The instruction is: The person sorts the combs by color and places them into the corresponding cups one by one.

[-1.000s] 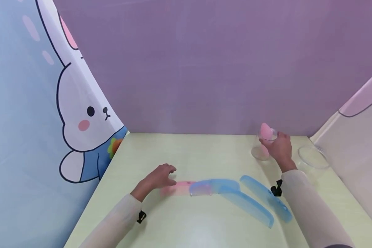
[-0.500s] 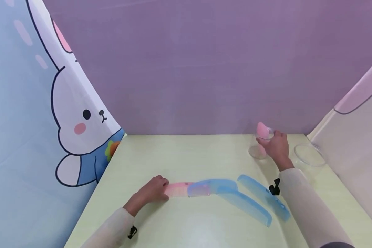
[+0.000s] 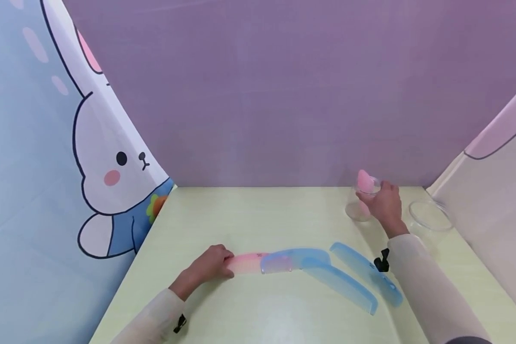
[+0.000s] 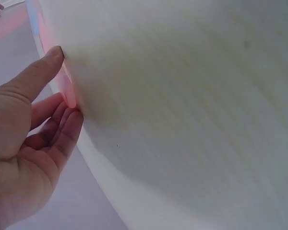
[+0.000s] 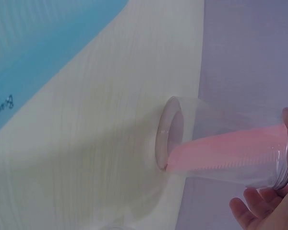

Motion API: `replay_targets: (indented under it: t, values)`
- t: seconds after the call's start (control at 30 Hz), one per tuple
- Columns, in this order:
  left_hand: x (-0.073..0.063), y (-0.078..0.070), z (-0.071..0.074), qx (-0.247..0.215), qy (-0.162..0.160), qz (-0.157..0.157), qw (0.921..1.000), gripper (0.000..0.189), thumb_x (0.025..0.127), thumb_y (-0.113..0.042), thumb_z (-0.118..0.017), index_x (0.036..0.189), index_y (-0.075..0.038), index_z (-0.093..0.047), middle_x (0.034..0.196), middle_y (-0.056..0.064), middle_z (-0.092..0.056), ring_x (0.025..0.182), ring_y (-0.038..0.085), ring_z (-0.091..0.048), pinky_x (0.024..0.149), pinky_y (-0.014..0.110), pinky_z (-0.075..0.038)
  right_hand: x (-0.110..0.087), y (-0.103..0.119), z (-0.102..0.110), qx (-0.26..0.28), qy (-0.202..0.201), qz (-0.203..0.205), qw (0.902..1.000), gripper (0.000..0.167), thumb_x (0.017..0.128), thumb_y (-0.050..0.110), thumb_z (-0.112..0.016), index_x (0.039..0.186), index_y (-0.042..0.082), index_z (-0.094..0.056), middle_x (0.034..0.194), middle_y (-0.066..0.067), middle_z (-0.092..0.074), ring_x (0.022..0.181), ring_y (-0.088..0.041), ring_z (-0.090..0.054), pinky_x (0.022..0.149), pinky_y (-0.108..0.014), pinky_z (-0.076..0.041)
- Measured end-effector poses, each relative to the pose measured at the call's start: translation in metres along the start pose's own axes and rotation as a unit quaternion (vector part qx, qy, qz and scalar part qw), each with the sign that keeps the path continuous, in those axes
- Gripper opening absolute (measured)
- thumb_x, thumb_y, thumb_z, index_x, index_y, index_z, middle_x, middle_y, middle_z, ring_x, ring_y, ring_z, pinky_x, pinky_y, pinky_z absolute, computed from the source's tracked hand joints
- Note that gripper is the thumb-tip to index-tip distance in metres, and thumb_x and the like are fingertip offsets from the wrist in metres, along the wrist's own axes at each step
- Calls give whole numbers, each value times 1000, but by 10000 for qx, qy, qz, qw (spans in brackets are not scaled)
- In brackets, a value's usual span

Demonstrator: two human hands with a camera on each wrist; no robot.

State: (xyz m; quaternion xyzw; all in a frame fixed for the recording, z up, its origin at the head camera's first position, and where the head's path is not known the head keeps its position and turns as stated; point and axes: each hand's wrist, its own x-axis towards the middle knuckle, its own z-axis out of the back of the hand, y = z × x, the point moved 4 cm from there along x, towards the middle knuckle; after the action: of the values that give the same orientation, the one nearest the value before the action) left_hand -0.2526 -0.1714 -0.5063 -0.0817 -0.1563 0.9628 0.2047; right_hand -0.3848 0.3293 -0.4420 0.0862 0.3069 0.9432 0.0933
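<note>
My left hand (image 3: 208, 267) grips the left end of a pink comb (image 3: 246, 263) lying on the table; in the left wrist view the thumb and fingers (image 4: 69, 129) sit on either side of its rounded end. The comb's right part lies under a blue comb (image 3: 311, 254). At the back right, my right hand (image 3: 386, 205) holds a clear plastic cup (image 3: 353, 206) near its rim. Inside that cup leans another pink comb (image 5: 225, 148), its end sticking up above the rim. The cup stands upright, its base at the table.
A second blue comb (image 3: 344, 285) slants toward the front right, and a third blue comb (image 3: 365, 270) lies beside it, partly behind the right forearm. A clear round container (image 3: 431, 224) stands near the right wall. A purple backdrop (image 3: 284, 95) rises behind the table (image 3: 258, 210).
My left hand has moved left and down onto the end of the pink comb and taken hold of it. The right hand still holds the cup in place.
</note>
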Motion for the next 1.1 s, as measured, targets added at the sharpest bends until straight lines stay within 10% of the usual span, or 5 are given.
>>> replay_targets:
  t: [0.37,0.83,1.1]
  values:
    - [2,4,-1,134,-246,-131,9995,35,77,-27,-89,102,-6,-76,86,0,-65,74,10,-49,69,26,-46,-3,-4,0,-95,-40,126,9999,103,91,62,-63,151,-15,-28,146,-44,-31,127,-59,-42,102,-68,-41]
    - [-1,13,13,1168,-1953,-350,9731,49,67,-32,-95,102,-3,-75,91,7,-70,81,18,-63,76,32,-59,0,-3,0,-98,0,120,9999,107,91,64,-61,152,-16,-24,148,-43,-30,129,-59,-41,106,-68,-39]
    - [0,15,23,793,-2010,-89,9763,51,69,-29,-95,108,-1,-75,97,10,-71,87,21,-66,81,35,-60,-1,-1,2,-69,-46,104,9999,105,91,62,-63,151,-16,-27,146,-43,-32,127,-58,-43,106,-67,-40]
